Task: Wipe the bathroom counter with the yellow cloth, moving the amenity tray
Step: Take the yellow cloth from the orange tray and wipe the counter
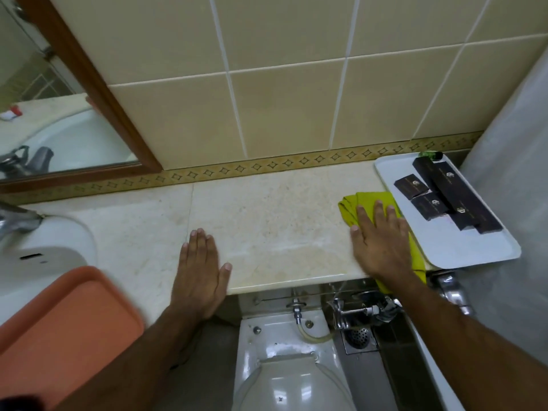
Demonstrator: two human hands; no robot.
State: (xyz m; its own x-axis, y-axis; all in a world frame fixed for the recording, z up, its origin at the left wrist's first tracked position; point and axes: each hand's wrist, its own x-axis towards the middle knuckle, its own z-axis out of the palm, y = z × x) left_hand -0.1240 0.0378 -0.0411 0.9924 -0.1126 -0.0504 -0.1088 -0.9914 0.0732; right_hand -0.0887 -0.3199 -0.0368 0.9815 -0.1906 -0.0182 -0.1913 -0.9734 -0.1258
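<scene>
Here, the right hand (381, 241) lies flat and open, palm down, fingers spread, pressing on the yellow cloth (364, 201) near the right end of the counter (267, 221). The cloth is bunched under the palm; a crumpled part sticks out past the fingertips toward the wall, and a strip trails along the outer side of the hand and hangs over the counter's front edge. Nothing is gripped, the hand only bears down on it. Just beside the cloth, touching or nearly touching its right edge, sits the white amenity tray (462, 247), angled, its near corner overhanging the front edge. On the tray, several dark boxes (450, 192) lie clustered toward the back, with something green behind them, too hidden to identify. The left hand (200, 268) rests flat and open on bare counter, fingers together, thumb out, well apart from the cloth and holding nothing. At far left, a white sink (44, 256) with a tap, and an orange tray (65, 321) at its front. A toilet (284, 366) stands below the counter.
</scene>
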